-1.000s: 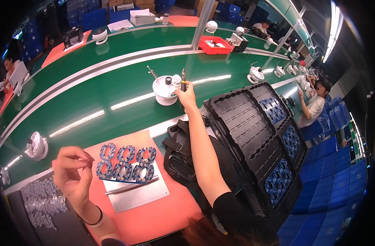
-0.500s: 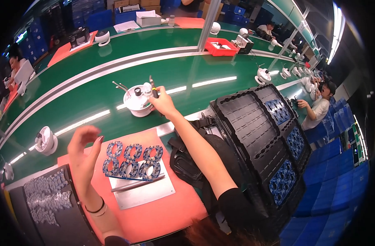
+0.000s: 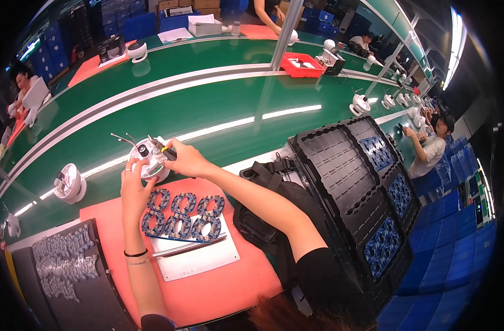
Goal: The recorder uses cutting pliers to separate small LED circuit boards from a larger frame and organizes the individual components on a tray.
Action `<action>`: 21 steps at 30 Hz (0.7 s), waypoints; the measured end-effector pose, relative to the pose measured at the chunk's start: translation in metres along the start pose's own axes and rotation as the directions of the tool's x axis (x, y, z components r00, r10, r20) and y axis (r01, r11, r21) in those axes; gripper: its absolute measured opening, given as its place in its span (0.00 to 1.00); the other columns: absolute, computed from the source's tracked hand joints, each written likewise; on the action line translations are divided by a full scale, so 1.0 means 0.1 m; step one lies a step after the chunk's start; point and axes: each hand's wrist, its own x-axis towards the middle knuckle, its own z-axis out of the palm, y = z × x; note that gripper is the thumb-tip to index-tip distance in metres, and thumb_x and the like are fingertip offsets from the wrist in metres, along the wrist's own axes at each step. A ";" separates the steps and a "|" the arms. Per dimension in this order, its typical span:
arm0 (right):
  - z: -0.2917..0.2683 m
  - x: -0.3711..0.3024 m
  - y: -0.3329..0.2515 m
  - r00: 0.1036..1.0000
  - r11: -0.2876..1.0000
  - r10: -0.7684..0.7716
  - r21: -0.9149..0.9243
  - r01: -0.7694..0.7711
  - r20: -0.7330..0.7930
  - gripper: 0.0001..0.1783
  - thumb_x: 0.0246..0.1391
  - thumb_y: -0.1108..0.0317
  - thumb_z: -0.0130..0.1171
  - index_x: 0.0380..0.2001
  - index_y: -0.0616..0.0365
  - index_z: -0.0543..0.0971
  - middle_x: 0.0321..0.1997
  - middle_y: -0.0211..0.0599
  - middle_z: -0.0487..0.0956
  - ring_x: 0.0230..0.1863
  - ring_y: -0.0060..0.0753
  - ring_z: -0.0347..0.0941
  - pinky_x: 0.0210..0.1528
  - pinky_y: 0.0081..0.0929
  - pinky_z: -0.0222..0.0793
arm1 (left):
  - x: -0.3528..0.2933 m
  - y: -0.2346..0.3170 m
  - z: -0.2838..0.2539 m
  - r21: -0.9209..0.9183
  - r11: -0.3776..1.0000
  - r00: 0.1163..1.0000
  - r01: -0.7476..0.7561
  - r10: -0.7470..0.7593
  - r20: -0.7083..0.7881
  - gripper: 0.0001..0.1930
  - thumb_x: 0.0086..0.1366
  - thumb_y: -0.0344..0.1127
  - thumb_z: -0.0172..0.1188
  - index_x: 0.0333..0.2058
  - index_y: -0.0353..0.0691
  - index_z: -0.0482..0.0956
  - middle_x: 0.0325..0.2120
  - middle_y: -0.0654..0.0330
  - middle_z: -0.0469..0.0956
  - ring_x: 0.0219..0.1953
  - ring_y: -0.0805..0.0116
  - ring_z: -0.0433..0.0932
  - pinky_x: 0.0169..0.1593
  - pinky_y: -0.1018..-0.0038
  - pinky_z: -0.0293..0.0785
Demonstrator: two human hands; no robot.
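A white round housing, with a black cylindrical part and wires standing up from it, sits beyond the orange-pink mat. My left hand grips its near-left side, fingers curled over the rim. In my right hand, at the housing's right side, is a slim hand tool with a black-and-yellow handle; its kind is unclear. Closer to me, a panel of blue ring-shaped circuit boards rests on a pale metal plate with a metal bar.
Left of the mat lies a dark tray of small silvery parts. Another white housing stands on the green bench. A black backpack and black trays with blue boards occupy the right. Co-workers sit along the line.
The white housing has come left and closer to me, with my right hand and the tool beside it. My left hand has moved from empty air onto the housing's rim.
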 end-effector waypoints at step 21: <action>-0.65 -0.33 -0.47 0.908 0.910 -0.415 -0.036 0.414 -0.049 0.26 0.48 0.59 0.65 0.48 0.59 0.71 0.36 0.50 0.83 0.37 0.52 0.82 0.42 0.39 0.76 | 0.39 0.36 0.17 0.058 0.977 0.978 -0.207 0.207 0.016 0.23 0.58 0.33 0.67 0.53 0.42 0.74 0.52 0.51 0.74 0.49 0.47 0.77 0.49 0.59 0.75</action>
